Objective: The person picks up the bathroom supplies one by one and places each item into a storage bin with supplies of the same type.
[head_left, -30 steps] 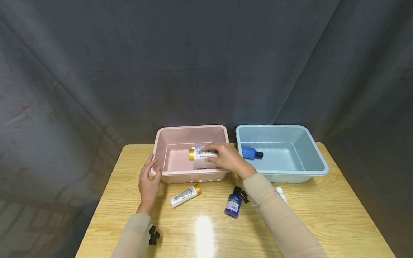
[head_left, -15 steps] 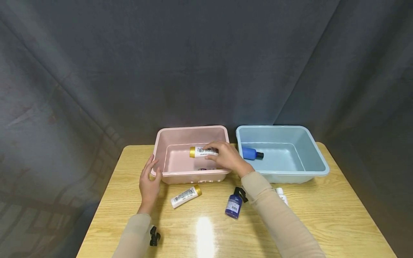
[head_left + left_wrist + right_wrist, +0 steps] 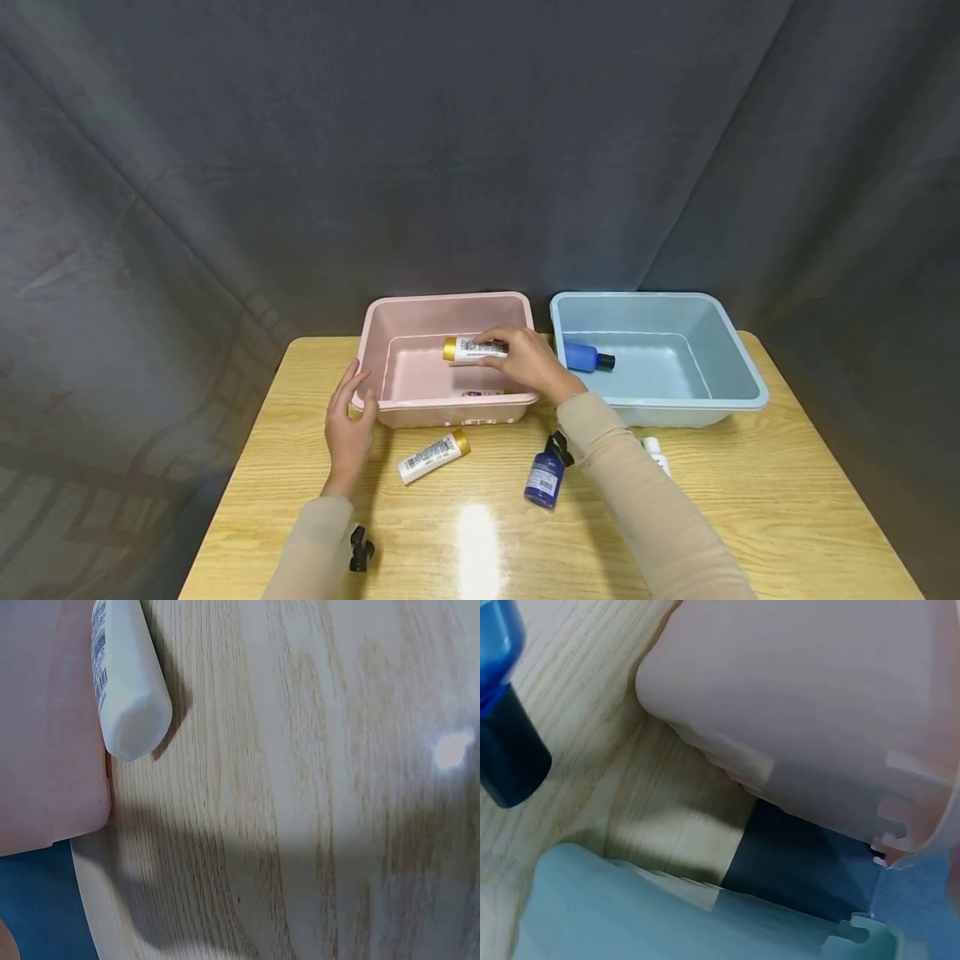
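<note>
My right hand [image 3: 523,360] grips a white bottle with a gold cap [image 3: 467,349], held lying on its side within the pink bin [image 3: 442,412]. Whether the bottle touches the bin floor cannot be told. Near the bin's front wall, part of a purple-labelled item [image 3: 482,392] shows. At the bin's front left corner, my left hand [image 3: 349,437] rests with fingers spread against the rim. Another white bottle with a gold cap [image 3: 433,457] lies on the table before the bin; its white end [image 3: 139,724] appears in the left wrist view.
A light blue bin [image 3: 678,403] stands to the right, with a blue black-capped bottle [image 3: 582,357] lying inside. On the wooden table [image 3: 780,500] are a dark blue bottle [image 3: 543,477] and a white bottle [image 3: 654,450] partly behind the right sleeve. A grey curtain [image 3: 480,150] hangs behind.
My right hand and the white bottle have shifted slightly toward the back of the pink bin, covering a label seen behind it earlier. My left hand has stayed at the corner.
</note>
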`<state>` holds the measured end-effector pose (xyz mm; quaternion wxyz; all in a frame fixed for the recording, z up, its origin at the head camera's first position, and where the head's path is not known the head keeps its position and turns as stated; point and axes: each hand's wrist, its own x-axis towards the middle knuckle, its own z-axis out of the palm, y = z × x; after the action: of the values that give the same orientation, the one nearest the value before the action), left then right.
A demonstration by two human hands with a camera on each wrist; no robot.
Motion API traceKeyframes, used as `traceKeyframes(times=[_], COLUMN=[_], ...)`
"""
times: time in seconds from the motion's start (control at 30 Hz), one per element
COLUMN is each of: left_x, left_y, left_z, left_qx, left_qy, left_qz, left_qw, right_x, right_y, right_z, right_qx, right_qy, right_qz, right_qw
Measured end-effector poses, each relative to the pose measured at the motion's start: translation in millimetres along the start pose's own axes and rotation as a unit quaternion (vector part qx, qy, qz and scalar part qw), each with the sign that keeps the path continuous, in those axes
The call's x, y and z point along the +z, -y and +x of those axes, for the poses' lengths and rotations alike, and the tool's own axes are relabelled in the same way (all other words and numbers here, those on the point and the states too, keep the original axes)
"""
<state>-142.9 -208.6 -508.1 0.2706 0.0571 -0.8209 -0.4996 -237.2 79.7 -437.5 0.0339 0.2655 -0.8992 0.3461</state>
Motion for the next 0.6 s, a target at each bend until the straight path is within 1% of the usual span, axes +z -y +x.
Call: traceKeyframes(times=[0.33, 0.6], left_x=[0.2, 0.7], left_y=[-0.8, -2.1], left_z=[-0.4, -0.7], left_qx=[0.001, 0.002], left_qy=[0.001, 0.002], left_qz=[0.000, -0.004], left_qw=[1.0000, 1.0000], right_x=[5.1, 6.5], right_y=[-4.5, -5.6], right_z=[-0.6, -1.1], right_qx=[0.008, 0.018], right_qy=[0.017, 0.024], right_qz=[0.008, -0.011], right_qw=[1.000, 0.999])
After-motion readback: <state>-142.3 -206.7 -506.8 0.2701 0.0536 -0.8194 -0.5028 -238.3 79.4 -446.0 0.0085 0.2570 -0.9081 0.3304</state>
